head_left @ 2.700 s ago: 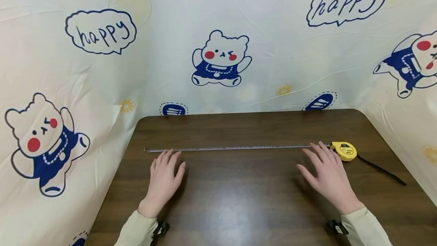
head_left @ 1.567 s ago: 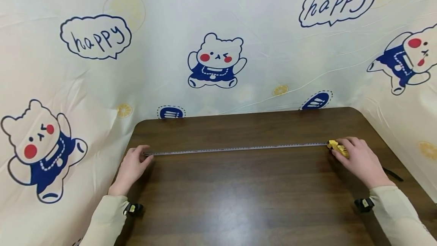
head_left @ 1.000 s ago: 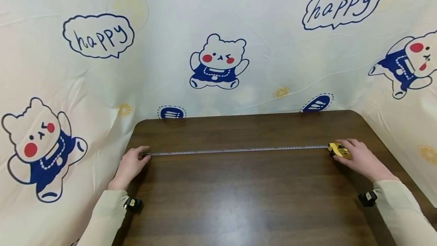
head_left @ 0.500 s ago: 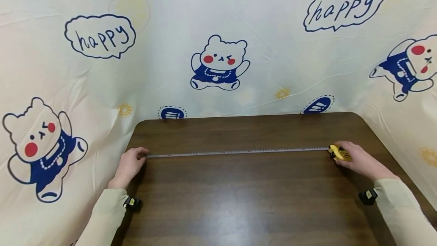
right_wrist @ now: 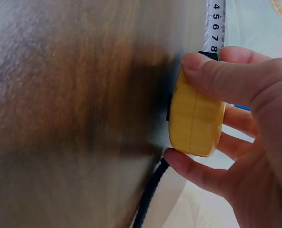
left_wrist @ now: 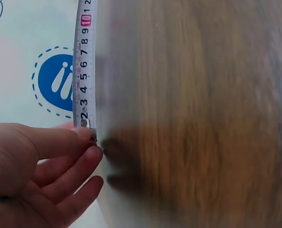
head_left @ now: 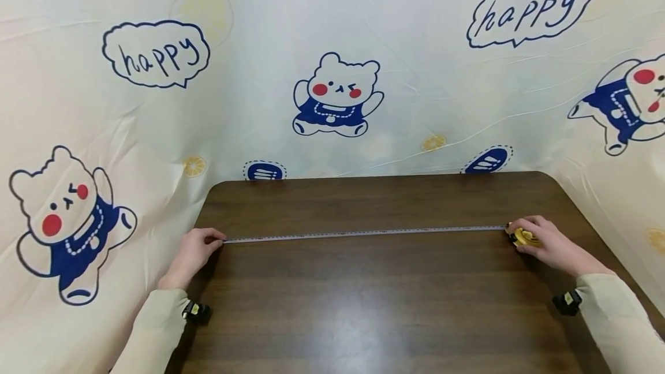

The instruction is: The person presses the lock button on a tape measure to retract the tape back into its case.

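A yellow tape measure (right_wrist: 195, 118) has its white blade (head_left: 363, 234) drawn out across the far half of the table. At the left, my left hand (head_left: 194, 251) pinches the blade's end between thumb and fingers; in the left wrist view the thumb (left_wrist: 60, 141) lies over the hooked end, just below the 2 mark. My right hand (head_left: 550, 247) grips the yellow case at the right, thumb on the near side by the blade's mouth, fingers round the other side. A black wrist cord (right_wrist: 150, 194) trails from the case in the right wrist view.
The dark brown wooden table (head_left: 332, 293) has rounded far corners. A pale printed curtain (head_left: 249, 91) with bears and "happy" bubbles hangs right behind its far edge and along both sides. A small black device (head_left: 197, 311) sits on each wrist.
Both hands moved outward from resting near the tape measure to take hold of the blade's end and the case. Since then the blade has shifted slightly toward me, with its left end lower.
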Demonstrator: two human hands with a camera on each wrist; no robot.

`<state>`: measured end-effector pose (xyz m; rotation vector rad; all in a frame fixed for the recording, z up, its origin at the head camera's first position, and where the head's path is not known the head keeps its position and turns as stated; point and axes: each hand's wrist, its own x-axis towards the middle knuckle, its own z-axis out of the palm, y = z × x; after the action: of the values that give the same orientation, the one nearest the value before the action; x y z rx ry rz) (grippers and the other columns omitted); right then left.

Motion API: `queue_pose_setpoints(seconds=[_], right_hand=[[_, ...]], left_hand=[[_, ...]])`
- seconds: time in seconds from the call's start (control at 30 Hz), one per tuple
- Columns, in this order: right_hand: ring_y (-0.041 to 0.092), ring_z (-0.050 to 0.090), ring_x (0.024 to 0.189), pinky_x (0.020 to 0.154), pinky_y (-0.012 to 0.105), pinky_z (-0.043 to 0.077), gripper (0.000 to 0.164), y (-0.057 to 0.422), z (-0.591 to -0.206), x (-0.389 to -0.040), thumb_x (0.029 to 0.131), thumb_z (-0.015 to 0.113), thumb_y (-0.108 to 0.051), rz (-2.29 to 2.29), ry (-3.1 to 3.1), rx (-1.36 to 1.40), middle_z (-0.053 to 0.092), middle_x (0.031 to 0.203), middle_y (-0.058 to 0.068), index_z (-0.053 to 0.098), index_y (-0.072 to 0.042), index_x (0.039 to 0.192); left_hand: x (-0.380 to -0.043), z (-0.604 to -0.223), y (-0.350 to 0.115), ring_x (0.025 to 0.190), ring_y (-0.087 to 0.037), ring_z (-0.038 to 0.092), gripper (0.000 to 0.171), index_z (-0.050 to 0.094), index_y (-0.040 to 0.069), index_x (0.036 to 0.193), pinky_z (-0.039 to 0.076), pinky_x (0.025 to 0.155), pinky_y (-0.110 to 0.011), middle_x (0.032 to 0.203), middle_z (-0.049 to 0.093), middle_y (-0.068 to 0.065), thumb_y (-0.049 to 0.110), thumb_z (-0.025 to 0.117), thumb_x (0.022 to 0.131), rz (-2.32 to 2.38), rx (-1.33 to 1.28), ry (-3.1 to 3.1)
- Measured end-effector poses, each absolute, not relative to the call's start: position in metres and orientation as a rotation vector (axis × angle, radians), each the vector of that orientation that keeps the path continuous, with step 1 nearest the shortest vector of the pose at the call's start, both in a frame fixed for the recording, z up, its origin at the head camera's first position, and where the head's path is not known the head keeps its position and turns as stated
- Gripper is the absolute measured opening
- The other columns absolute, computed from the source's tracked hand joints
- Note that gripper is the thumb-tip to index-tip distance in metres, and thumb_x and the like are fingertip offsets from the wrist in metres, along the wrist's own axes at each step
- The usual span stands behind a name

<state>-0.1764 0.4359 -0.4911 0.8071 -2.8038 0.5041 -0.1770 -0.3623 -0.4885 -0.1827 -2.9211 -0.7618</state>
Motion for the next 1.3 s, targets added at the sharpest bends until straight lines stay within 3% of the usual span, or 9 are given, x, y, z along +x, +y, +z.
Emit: queue_pose_setpoints(seconds=[0.2, 0.43, 0.73, 1.03, 1.17, 1.3], right_hand=[[0.037, 0.057, 0.098, 0.077, 0.044, 0.044, 0.042, 0.433, -0.479, -0.175, 0.068, 0.091, 0.005, 0.434, -2.766, 0.833, 0.061, 0.108, 0.019, 0.070, -0.014, 0.099], [0.041, 0.058, 0.097, 0.077, 0.050, 0.047, 0.037, 0.433, -0.470, -0.173, 0.070, 0.090, 0.004, 0.449, -2.810, 0.801, 0.060, 0.110, 0.024, 0.072, -0.010, 0.100], [0.039, 0.055, 0.098, 0.078, 0.046, 0.043, 0.042, 0.434, -0.476, -0.168, 0.064, 0.091, 0.009, 0.415, -2.722, 0.850, 0.061, 0.107, 0.021, 0.070, -0.013, 0.094], [0.041, 0.056, 0.098, 0.074, 0.059, 0.050, 0.043, 0.435, -0.469, -0.158, 0.066, 0.090, 0.008, 0.407, -2.769, 0.804, 0.059, 0.110, 0.023, 0.068, -0.016, 0.093], [0.038, 0.056, 0.097, 0.077, 0.040, 0.051, 0.046, 0.438, -0.469, -0.158, 0.063, 0.092, 0.007, 0.372, -2.733, 0.826, 0.059, 0.109, 0.022, 0.064, -0.021, 0.087], [0.036, 0.055, 0.097, 0.081, 0.019, 0.041, 0.049, 0.441, -0.471, -0.157, 0.059, 0.093, 0.007, 0.367, -2.696, 0.847, 0.060, 0.109, 0.022, 0.062, -0.023, 0.084]], left_hand=[[-0.176, -0.485, -0.368, 0.091, -0.039, 0.071, 0.007, 0.079, 0.002, 0.095, 0.054, 0.077, -0.049, 0.097, 0.077, -0.016, -0.001, 0.074, 0.092, -0.749, -0.248, -2.906], [-0.175, -0.485, -0.370, 0.093, -0.039, 0.072, 0.009, 0.080, 0.003, 0.098, 0.054, 0.082, -0.053, 0.098, 0.078, -0.015, -0.001, 0.077, 0.090, -0.727, -0.287, -2.887], [-0.173, -0.485, -0.376, 0.081, -0.024, 0.073, 0.008, 0.082, 0.004, 0.089, 0.052, 0.071, -0.026, 0.088, 0.079, -0.010, -0.002, 0.082, 0.084, -0.708, -0.377, -2.770], [-0.176, -0.482, -0.377, 0.086, -0.029, 0.074, 0.009, 0.083, 0.009, 0.091, 0.054, 0.073, -0.032, 0.089, 0.079, -0.006, 0.002, 0.082, 0.085, -0.669, -0.387, -2.811], [-0.176, -0.482, -0.376, 0.087, -0.031, 0.074, 0.006, 0.083, 0.008, 0.091, 0.056, 0.074, -0.036, 0.090, 0.080, -0.007, 0.004, 0.082, 0.086, -0.672, -0.373, -2.828], [-0.177, -0.482, -0.376, 0.089, -0.031, 0.074, 0.005, 0.083, 0.008, 0.092, 0.055, 0.075, -0.037, 0.092, 0.079, -0.008, 0.005, 0.081, 0.088, -0.680, -0.360, -2.842]])
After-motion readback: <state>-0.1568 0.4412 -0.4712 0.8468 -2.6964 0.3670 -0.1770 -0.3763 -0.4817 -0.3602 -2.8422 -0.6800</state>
